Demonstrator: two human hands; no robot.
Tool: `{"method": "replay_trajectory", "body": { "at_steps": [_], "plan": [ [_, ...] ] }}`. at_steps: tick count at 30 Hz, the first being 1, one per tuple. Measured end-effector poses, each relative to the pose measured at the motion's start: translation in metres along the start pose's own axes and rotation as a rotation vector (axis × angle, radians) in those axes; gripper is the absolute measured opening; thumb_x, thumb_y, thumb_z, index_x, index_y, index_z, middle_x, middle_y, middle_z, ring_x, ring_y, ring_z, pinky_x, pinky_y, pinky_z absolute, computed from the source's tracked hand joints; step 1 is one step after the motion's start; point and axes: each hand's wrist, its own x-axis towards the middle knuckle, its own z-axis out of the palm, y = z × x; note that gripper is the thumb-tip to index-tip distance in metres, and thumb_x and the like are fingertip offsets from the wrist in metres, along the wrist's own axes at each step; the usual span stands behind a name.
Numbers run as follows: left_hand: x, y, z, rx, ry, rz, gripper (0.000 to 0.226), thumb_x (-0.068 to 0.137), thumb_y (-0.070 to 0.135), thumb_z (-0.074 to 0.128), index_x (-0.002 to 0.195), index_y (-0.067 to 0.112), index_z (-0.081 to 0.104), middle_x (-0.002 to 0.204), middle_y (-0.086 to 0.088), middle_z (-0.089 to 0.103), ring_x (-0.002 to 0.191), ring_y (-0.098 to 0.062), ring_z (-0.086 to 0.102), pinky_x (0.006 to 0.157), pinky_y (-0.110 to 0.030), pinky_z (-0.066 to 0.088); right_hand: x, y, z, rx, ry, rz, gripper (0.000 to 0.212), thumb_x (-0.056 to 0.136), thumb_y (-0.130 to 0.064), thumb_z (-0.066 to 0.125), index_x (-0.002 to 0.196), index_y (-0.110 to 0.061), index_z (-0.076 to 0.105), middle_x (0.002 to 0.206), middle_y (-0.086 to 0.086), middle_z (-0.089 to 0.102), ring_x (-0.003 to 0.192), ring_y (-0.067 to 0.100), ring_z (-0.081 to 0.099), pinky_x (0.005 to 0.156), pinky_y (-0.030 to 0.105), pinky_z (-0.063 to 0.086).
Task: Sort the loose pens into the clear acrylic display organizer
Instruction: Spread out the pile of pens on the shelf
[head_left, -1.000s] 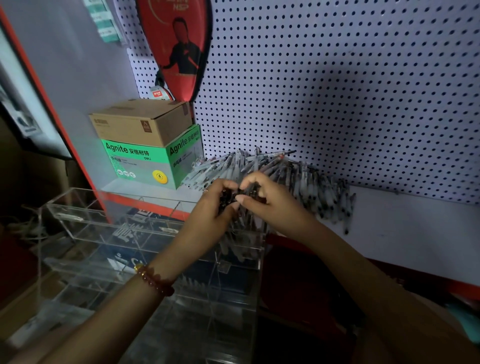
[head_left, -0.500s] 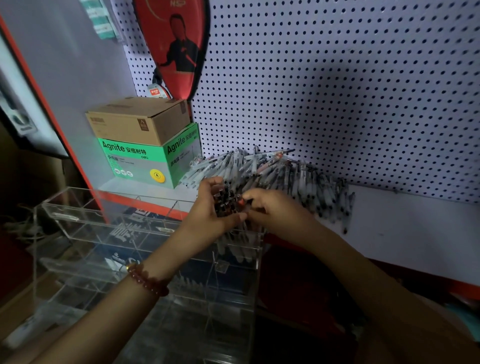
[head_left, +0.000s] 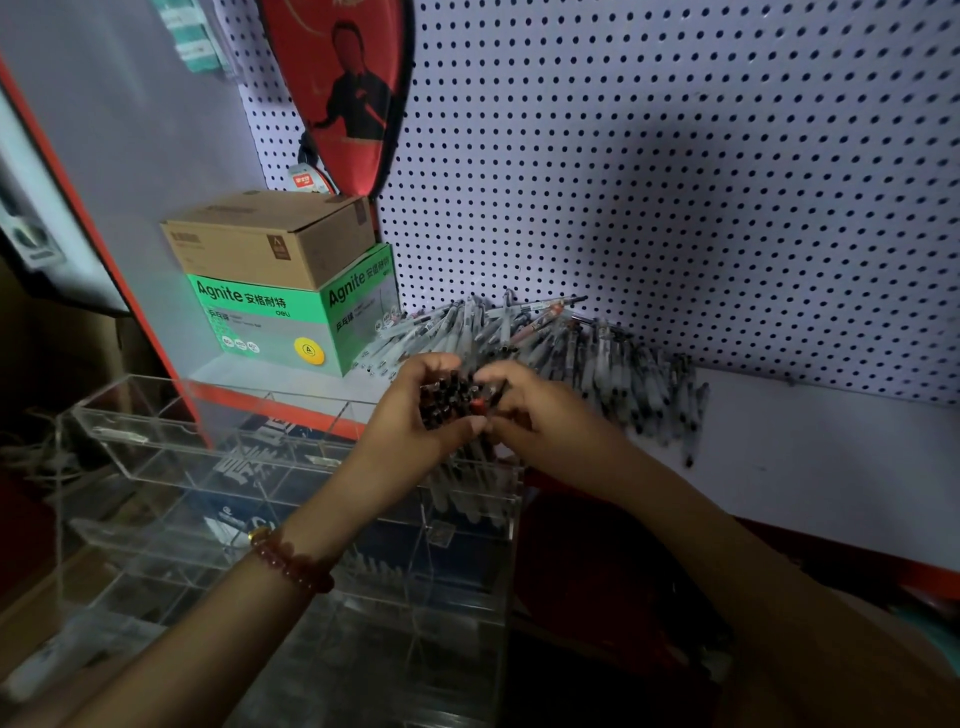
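Note:
My left hand (head_left: 415, 415) grips a bundle of pens (head_left: 447, 400) upright, their dark caps showing and one red cap among them, above the right end of the clear acrylic organizer (head_left: 171, 457). My right hand (head_left: 540, 410) pinches the red-capped pen at the bundle's right side. The bundle's lower ends reach into the organizer's top right compartment. A heap of loose pens (head_left: 571, 343) lies on the white shelf (head_left: 810, 457) behind my hands, against the pegboard.
A green and brown cardboard box (head_left: 280, 291) stands on the shelf left of the heap. A red racket cover (head_left: 343, 88) hangs on the pegboard (head_left: 675, 156). The shelf's red front edge (head_left: 260, 402) runs behind the organizer.
Both hands have sunk slightly toward the organizer with the bundle. My right fingers have shifted from the bundle's top to its right side at the red cap.

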Motion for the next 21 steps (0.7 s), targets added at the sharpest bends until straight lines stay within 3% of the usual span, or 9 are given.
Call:
{"method": "replay_trajectory", "body": {
  "at_steps": [2,5,7,10,14,21],
  "plan": [
    [0.001,0.002,-0.001,-0.02,0.031,-0.005,0.047,0.077,0.0,0.071,0.116,0.01,0.048,0.111,0.002,0.054,0.107,-0.013,0.055,0.092,-0.019,0.047,-0.001,0.0,-0.01,0.071,0.013,0.036,0.035,0.095,-0.02,0.051,0.13,-0.023,0.046,0.084,0.002,0.069,0.072,0.022,0.065,0.064,0.04,0.052],
    [0.001,0.006,-0.003,-0.059,0.08,-0.024,0.033,0.082,0.01,0.069,0.11,0.017,0.052,0.117,0.004,0.057,0.115,-0.012,0.054,0.098,-0.033,0.046,0.003,0.016,-0.029,0.051,0.198,0.081,0.028,0.095,-0.009,0.045,0.118,-0.02,0.056,0.085,0.008,0.068,0.067,0.03,0.062,0.062,0.038,0.05],
    [0.001,0.006,-0.004,-0.058,0.096,-0.004,0.025,0.086,0.015,0.066,0.106,0.02,0.053,0.118,0.0,0.058,0.117,-0.014,0.054,0.1,-0.036,0.045,0.004,0.036,-0.043,-0.061,0.298,0.235,0.022,0.096,-0.008,0.043,0.111,-0.016,0.058,0.091,0.01,0.066,0.074,0.03,0.061,0.067,0.035,0.049],
    [0.001,0.005,-0.006,0.049,0.109,0.079,0.023,0.082,0.033,0.062,0.103,0.03,0.052,0.115,0.003,0.056,0.114,-0.015,0.054,0.101,-0.043,0.044,0.0,0.06,-0.055,-0.329,0.218,0.5,0.015,0.095,-0.021,0.048,0.106,-0.011,0.054,0.087,0.007,0.055,0.081,0.027,0.053,0.064,0.031,0.038],
    [-0.001,0.004,-0.003,0.178,0.118,0.165,0.03,0.081,0.035,0.057,0.109,0.025,0.049,0.113,0.008,0.055,0.115,-0.007,0.05,0.103,-0.03,0.039,-0.003,0.071,-0.042,-0.521,0.105,0.575,0.045,0.093,-0.042,0.055,0.122,-0.009,0.049,0.111,0.012,0.059,0.097,0.028,0.057,0.072,0.033,0.044],
    [0.001,0.013,0.0,0.176,0.182,0.17,0.036,0.082,0.034,0.054,0.114,0.018,0.048,0.116,0.011,0.053,0.114,0.003,0.046,0.097,-0.018,0.036,-0.001,0.071,-0.036,-0.571,0.171,0.505,0.019,0.097,-0.025,0.048,0.108,-0.01,0.05,0.09,0.01,0.06,0.072,0.022,0.049,0.056,0.028,0.034]
  ]
}}
